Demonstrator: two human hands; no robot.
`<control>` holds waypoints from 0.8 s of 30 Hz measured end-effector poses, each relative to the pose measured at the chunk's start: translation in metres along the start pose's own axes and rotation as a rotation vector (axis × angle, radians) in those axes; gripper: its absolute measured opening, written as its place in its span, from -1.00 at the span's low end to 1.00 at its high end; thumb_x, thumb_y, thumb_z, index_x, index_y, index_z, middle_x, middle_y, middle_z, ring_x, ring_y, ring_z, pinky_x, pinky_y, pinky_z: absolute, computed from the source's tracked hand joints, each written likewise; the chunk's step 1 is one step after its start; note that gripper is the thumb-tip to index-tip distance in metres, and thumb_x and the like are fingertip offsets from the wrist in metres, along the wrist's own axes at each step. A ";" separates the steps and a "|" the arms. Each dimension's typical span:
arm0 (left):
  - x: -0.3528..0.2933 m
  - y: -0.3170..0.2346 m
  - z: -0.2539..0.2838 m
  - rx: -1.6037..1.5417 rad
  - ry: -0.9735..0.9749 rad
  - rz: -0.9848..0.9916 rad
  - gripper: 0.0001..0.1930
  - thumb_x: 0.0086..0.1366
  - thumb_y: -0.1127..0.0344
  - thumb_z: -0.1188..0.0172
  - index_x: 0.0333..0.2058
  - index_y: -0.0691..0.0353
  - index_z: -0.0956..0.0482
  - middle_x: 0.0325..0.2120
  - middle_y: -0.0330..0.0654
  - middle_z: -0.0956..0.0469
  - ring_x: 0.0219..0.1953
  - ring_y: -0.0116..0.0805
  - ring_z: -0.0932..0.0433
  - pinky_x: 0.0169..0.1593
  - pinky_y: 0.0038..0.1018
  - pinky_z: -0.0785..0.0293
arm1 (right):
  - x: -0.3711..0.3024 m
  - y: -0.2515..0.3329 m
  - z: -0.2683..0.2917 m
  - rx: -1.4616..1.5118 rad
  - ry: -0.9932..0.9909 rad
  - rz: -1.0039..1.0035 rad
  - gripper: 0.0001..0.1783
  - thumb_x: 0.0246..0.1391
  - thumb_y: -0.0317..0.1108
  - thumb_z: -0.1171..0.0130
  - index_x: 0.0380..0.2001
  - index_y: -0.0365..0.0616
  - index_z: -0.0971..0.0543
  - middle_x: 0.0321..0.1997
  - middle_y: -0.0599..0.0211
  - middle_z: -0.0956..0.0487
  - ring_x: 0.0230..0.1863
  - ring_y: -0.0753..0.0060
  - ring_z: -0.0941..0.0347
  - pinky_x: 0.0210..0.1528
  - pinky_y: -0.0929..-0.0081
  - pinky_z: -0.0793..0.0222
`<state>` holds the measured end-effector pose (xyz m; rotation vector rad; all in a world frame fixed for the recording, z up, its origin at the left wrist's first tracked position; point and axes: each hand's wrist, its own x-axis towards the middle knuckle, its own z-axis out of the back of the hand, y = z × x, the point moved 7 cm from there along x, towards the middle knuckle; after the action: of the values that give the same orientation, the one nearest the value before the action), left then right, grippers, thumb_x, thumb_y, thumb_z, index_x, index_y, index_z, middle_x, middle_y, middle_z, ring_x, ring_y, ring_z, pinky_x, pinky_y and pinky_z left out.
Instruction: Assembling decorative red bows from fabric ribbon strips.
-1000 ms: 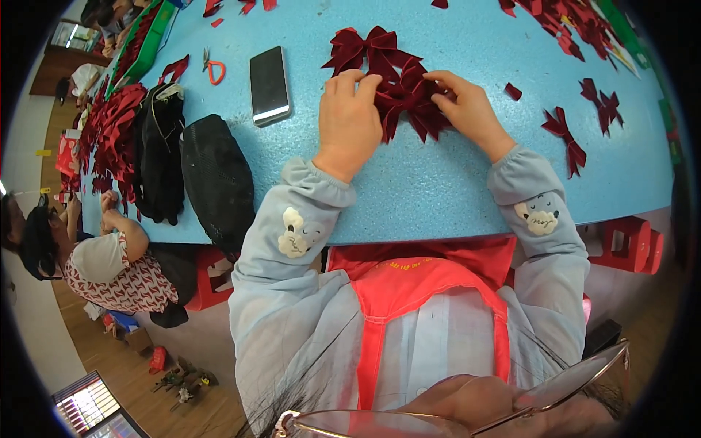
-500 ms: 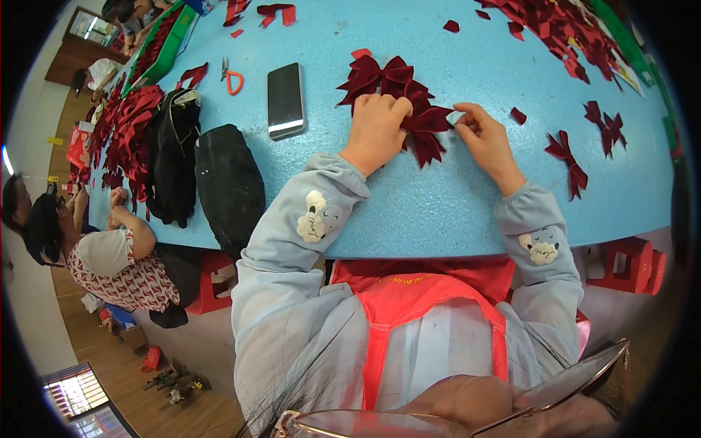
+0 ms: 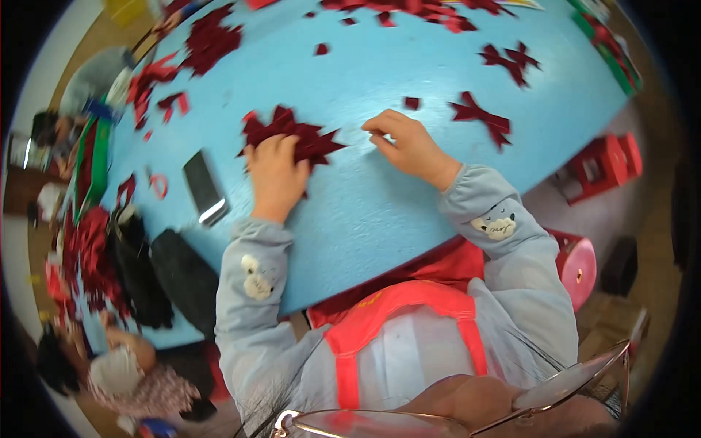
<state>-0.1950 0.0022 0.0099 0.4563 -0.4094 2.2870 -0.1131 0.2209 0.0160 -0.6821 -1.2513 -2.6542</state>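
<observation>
Dark red velvet bows (image 3: pixel 318 144) lie in a layered bunch on the blue table, their pointed tails spreading outward. My left hand (image 3: pixel 276 175) is on the bunch's near side, its fingers curled over the velvet and the tips partly hidden. To the right of the tails is my right hand (image 3: pixel 409 146), apart from the velvet, with thumb and forefinger nearly together in a pinch. Blur at those fingertips hides whatever may be between them. Beyond that hand are a small dark red square scrap (image 3: pixel 412 103) and a single velvet bow (image 3: pixel 480 119).
Left of my hands lie a phone (image 3: pixel 204 187), orange-handled snips (image 3: pixel 158 184) and a black pouch (image 3: pixel 182 281). Red velvet pieces (image 3: pixel 212 40) are heaped farther off. A co-worker (image 3: pixel 124 365) sits at the left. A red stool (image 3: pixel 599 169) stands by the table's right edge.
My view has swung, shifting the table's contents across the picture. My right hand has drawn away from the bow tail it was at. My left hand stays at the bows.
</observation>
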 end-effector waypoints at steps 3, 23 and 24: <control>0.008 -0.004 0.005 0.095 -0.055 -0.005 -0.58 0.01 0.26 -0.23 -0.11 0.16 -0.43 -0.06 -0.08 -0.37 0.06 -0.09 -0.28 0.18 0.07 0.00 | -0.014 0.011 0.051 -0.279 -0.009 0.142 -0.75 -0.05 -0.49 -0.13 -0.22 -0.16 -0.52 -0.21 0.26 -0.52 -0.16 0.27 -0.43 -0.18 0.41 -0.36; -0.047 -0.181 -0.013 -0.341 0.146 -0.317 -0.78 -0.02 0.50 -0.20 -0.32 0.21 -0.49 -0.19 -0.10 -0.42 -0.04 -0.06 -0.37 0.18 -0.01 -0.10 | -0.036 -0.176 0.273 -0.652 -0.396 -0.131 -0.73 -0.10 -0.55 -0.03 -0.24 -0.15 -0.51 -0.27 0.15 -0.48 -0.19 0.07 -0.40 -0.17 0.32 -0.35; -0.047 -0.183 -0.014 -0.341 0.138 -0.324 -0.78 -0.02 0.50 -0.20 -0.32 0.21 -0.49 -0.19 -0.10 -0.42 -0.04 -0.06 -0.37 0.18 -0.01 -0.10 | -0.032 -0.189 0.279 -0.709 -0.405 -0.137 -0.72 -0.10 -0.54 -0.03 -0.24 -0.14 -0.51 -0.27 0.15 -0.48 -0.19 0.07 -0.40 -0.16 0.33 -0.35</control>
<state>-0.0332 0.1003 0.0045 0.1747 -0.5960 1.8751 -0.0457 0.5524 0.0234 -1.3124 -0.3661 -3.1814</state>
